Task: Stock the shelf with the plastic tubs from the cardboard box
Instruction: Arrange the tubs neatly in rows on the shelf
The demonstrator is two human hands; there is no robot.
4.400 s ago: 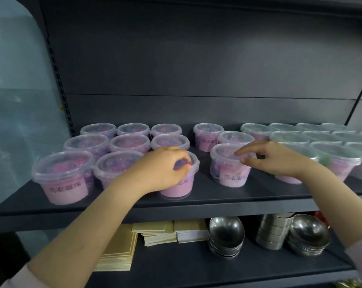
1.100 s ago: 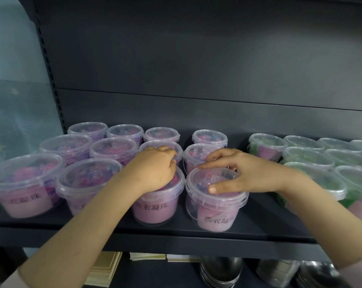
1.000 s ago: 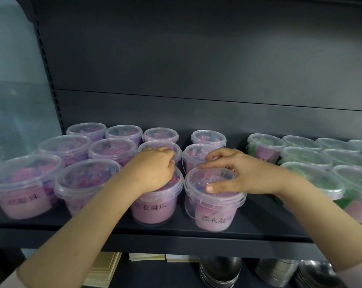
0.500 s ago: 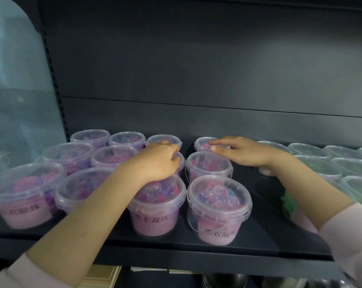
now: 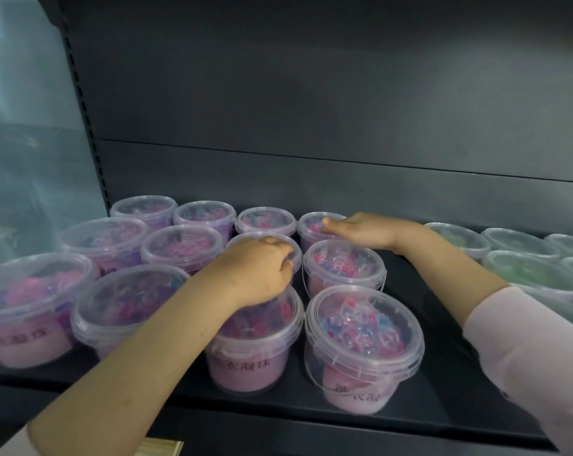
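Dark shelf [image 5: 440,373] holds pink tubs [image 5: 364,340] in rows. Left hand [image 5: 255,274] curls its fingers over the far rim of a middle tub [image 5: 244,241]. Right hand [image 5: 361,232] lies flat, fingers straight, on a back tub [image 5: 311,225]. Green tubs [image 5: 535,274] stand right, a frosted panel [image 5: 21,143] left.

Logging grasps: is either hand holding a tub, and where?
Right hand lies flat on the back tub lid; left hand curls at the middle tub rim, grip unclear.
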